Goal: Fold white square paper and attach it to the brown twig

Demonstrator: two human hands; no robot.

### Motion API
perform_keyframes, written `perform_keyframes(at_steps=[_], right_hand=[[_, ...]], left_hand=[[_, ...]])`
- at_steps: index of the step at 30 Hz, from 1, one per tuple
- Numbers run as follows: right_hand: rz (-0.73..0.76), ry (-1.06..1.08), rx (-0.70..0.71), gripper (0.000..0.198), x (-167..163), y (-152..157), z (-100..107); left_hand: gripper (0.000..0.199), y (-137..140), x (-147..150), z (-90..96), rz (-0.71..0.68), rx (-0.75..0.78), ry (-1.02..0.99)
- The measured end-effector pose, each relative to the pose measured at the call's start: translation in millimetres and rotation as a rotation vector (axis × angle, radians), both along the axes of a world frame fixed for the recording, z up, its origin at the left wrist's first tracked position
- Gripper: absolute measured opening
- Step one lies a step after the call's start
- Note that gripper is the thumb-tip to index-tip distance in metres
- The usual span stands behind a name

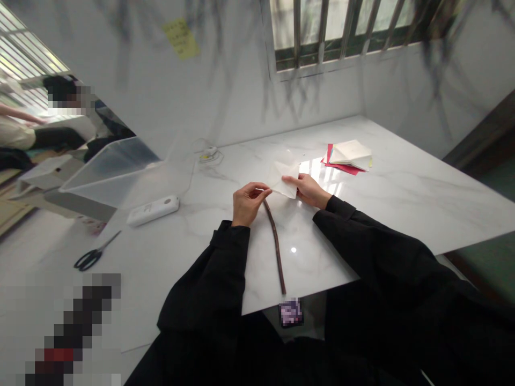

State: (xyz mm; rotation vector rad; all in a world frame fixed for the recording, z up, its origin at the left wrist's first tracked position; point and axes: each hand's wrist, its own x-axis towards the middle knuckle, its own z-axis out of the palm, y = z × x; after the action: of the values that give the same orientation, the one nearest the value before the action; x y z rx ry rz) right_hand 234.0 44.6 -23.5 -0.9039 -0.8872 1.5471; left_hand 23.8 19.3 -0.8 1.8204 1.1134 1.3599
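Observation:
Between both hands a piece of white paper (286, 170) with crease lines is held above the white marbled table (217, 257). My left hand (248, 203) pinches its near left corner between thumb and fingertips. My right hand (309, 188) grips the paper's right side, thumb on top and the other fingers mostly hidden behind. Below the paper a thin brown stick (277, 246) lies on the table, running toward the front edge. Its upper end is close to my left fingertips; whether they touch it I cannot tell.
A stack of coloured paper (350, 155) lies at the back right. On the left are a white power strip (155, 210), scissors (94, 257) and a clear plastic bin (108, 177). A cable (209, 155) rests near the wall. Other people sit at the far left.

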Motion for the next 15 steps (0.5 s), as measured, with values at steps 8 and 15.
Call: perform_keyframes(at_steps=[8, 15], right_hand=[[0.042, 0.013, 0.010, 0.025, 2, -3, 5], [0.076, 0.002, -0.015, 0.012, 3, -11, 15]], left_hand=[[0.042, -3, -1, 7.2, -0.031, 0.019, 0.078], [0.038, -1, -1, 2.1, -0.068, 0.003, 0.026]])
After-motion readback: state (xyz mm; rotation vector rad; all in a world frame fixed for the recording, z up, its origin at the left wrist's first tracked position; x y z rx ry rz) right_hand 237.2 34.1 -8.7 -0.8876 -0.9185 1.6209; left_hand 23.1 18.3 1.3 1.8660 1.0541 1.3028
